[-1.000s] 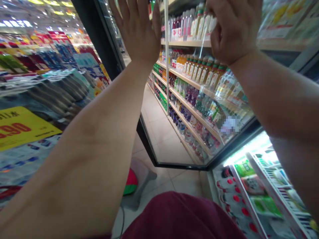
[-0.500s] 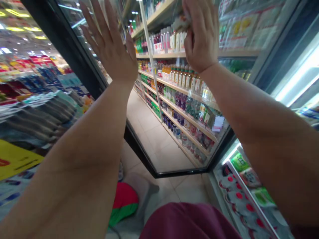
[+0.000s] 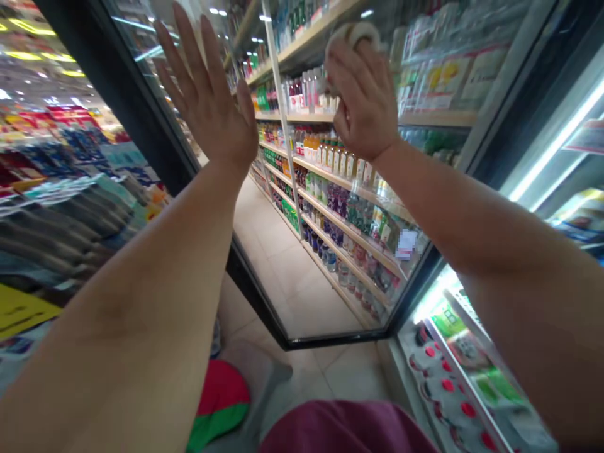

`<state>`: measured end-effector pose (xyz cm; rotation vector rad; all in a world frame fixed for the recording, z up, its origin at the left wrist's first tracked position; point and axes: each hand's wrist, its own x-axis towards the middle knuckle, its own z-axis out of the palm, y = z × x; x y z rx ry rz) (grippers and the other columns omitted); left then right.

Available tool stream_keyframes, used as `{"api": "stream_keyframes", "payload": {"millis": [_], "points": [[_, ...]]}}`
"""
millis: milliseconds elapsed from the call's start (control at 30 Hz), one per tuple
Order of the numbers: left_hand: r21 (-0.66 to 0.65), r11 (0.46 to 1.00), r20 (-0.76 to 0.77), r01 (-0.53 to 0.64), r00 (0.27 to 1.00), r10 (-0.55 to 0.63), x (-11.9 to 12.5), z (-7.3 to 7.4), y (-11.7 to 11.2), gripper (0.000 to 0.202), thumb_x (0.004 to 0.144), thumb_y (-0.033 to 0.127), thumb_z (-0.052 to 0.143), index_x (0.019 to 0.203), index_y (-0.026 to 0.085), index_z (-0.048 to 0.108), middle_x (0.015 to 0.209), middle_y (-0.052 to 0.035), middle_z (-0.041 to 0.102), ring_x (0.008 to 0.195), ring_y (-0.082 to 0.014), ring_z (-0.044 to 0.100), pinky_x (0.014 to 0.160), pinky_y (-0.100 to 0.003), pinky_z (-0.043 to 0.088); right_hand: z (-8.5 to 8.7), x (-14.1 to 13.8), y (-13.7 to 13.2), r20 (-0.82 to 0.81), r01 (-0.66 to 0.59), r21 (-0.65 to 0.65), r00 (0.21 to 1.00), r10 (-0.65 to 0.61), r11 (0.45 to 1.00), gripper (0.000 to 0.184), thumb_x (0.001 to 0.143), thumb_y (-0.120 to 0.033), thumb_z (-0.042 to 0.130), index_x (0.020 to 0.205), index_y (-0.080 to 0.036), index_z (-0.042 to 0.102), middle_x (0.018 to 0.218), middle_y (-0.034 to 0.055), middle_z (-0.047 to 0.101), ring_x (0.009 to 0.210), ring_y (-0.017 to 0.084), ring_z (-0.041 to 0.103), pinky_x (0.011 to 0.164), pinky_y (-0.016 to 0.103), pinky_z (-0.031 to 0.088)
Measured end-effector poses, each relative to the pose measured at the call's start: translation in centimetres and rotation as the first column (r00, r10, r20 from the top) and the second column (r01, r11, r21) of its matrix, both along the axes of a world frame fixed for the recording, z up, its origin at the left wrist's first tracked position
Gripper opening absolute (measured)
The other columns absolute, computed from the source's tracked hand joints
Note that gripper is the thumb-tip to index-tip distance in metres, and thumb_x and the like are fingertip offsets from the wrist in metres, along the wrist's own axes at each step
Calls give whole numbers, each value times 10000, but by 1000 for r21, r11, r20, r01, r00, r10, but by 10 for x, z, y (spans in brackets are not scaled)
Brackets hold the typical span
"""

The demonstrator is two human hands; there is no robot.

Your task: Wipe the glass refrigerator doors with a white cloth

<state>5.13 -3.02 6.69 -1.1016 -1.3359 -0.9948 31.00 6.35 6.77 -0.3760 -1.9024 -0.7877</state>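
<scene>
A glass door (image 3: 336, 340) with a black frame stands open in front of me. On its pane, at the upper left, my left hand (image 3: 210, 113) lies flat with the fingers spread and nothing in it. My right hand (image 3: 368, 104) is up on the pane at the upper right, its fingers bent over a pale cloth (image 3: 363, 33). Part of that cloth sticks out above the knuckles; the rest is hidden under the palm. A small white label (image 3: 406, 244) is on the pane's lower right.
Shelves of bottled drinks (image 3: 330, 157) show through the glass. To the right is a lit cooler with packaged goods (image 3: 446, 384). Hanging clothes (image 3: 61, 233) and a yellow sign (image 3: 23, 311) are at left. A grey stool-like object with a red and green item (image 3: 221, 390) sits below.
My right hand has come down and a little left across the pane, with more of the cloth now visible. My left hand stays spread on the glass.
</scene>
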Motion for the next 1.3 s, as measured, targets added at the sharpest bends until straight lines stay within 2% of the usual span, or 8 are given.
{"api": "stream_keyframes", "payload": {"millis": [100, 267, 400, 467, 667, 867, 1067, 1300], "points": [[-19, 998, 34, 62, 998, -61, 3, 0, -2, 618, 1048, 468, 303, 1639, 305, 224, 1695, 180, 78, 1547, -116, -176, 1250, -217, -186, -2, 0, 0, 235, -53, 51, 971, 40, 997, 601, 939, -314, 359, 1527, -245, 461, 1613, -42, 405, 1508, 255, 362, 1275, 526, 275], [-81, 997, 60, -19, 998, 24, 9, 0, -7, 644, 1061, 509, 260, 1640, 230, 214, 1710, 71, 124, 1498, -102, -268, 1220, -254, -249, -3, -1, 1, -242, -69, -70, 969, 50, 995, 601, 933, -255, 335, 1511, -223, 496, 1588, -1, 454, 1511, 255, 357, 1289, 481, 242], [-103, 988, 11, -112, 993, 114, 14, -1, -14, 614, 1083, 472, 215, 1637, 209, 200, 1702, 1, 186, 1407, -10, -368, 1204, -220, -231, -3, 1, 4, 126, -165, -97, 976, 177, 982, 616, 909, -339, 404, 1512, -241, 487, 1605, -50, 421, 1515, 266, 343, 1302, 514, 200], [-119, 983, 24, -140, 989, 143, 16, -1, -16, 628, 1085, 513, 169, 1636, 212, 187, 1701, -20, 185, 1507, -81, -252, 1242, -291, -168, -4, 2, 5, 232, -205, -142, 944, 233, 969, 611, 896, -418, 409, 1495, -334, 500, 1591, -125, 416, 1513, 251, 352, 1308, 490, 186], [-166, 971, 59, -172, 981, 184, 28, 0, -24, 707, 1080, 593, 117, 1645, 179, 212, 1696, -43, 192, 1569, -273, 116, 1265, -420, 14, -6, -2, 5, -193, -90, -96, 979, 70, 991, 645, 935, -365, 257, 1521, -214, 483, 1601, -61, 412, 1516, 209, 341, 1300, 438, 219], [-216, 955, 88, -201, 971, 224, 40, 1, -36, 638, 1093, 515, 126, 1643, 198, 197, 1704, -6, 173, 1567, -212, 90, 1265, -380, -19, -8, 0, 8, 235, -174, -67, 954, 185, 982, 597, 913, -410, 343, 1469, -312, 537, 1563, -108, 455, 1475, 250, 422, 1273, 508, 270], [-251, 940, 67, -233, 964, 257, 45, 2, -40, 638, 1098, 476, 70, 1643, 164, 180, 1705, -45, 163, 1569, -255, 91, 1264, -398, -16, -9, -4, 11, -308, -88, -70, 949, 62, 994, 602, 923, -310, 320, 1468, -201, 552, 1554, 2, 494, 1486, 240, 403, 1281, 449, 264], [-184, 963, 33, -195, 978, 204, 35, 0, -33, 671, 1095, 518, 114, 1645, 145, 205, 1695, -53, 195, 1566, -287, 109, 1264, -399, 0, -5, 0, 6, 349, -122, -61, 927, 136, 991, 619, 903, -363, 386, 1509, -294, 487, 1599, -90, 401, 1511, 251, 361, 1273, 538, 249]]}}
